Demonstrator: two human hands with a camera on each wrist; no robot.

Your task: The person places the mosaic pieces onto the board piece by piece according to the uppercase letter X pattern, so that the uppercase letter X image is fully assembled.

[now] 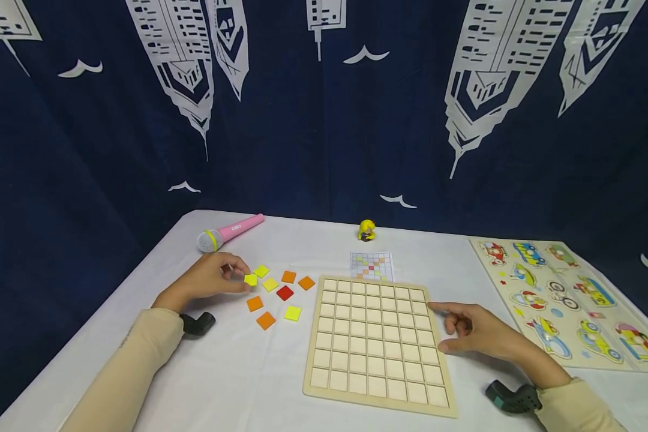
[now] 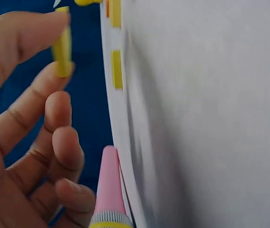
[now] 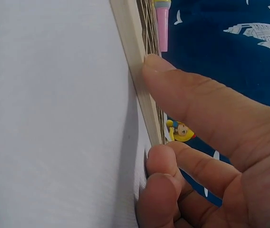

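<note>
My left hand (image 1: 216, 277) pinches a yellow square tile (image 2: 62, 45) between thumb and index finger, raised above the white table in the left wrist view. Loose tiles lie just right of it: an orange tile (image 1: 266, 320), a red tile (image 1: 285, 293), a yellow tile (image 1: 292, 313) and several more. A wooden grid board (image 1: 380, 404) lies flat with bare squares. At its right edge rests my right hand (image 1: 477, 329), the thumb and index fingertips touching the rim in the right wrist view and the other fingers bent under.
A small printed card (image 1: 371, 266) with a coloured grid lies behind the board. Farther back stand a yellow figurine (image 1: 366, 230) and a pink microphone (image 1: 232, 231). To the right, a picture puzzle board (image 1: 572, 306) covers the table's edge. A dark curtain (image 1: 324, 138) hangs behind.
</note>
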